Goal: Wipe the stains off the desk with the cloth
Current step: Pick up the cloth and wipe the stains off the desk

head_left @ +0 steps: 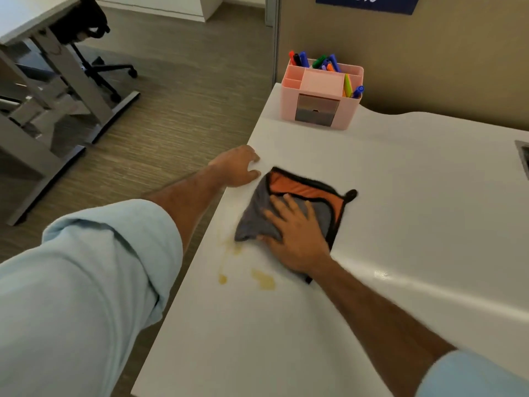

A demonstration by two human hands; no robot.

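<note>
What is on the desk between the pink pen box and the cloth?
Nothing. In the head view, only bare white desk lies between the pink plastic pen organiser and the grey-and-orange microfibre cloth.

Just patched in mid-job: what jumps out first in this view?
The right hand lies flat on a grey and orange cloth near the middle of the white desk. Just beside it, toward the near left edge, yellowish stains remain. The left hand braces on the desk's left edge, and a pink organizer of markers sits at the far corner.
</note>
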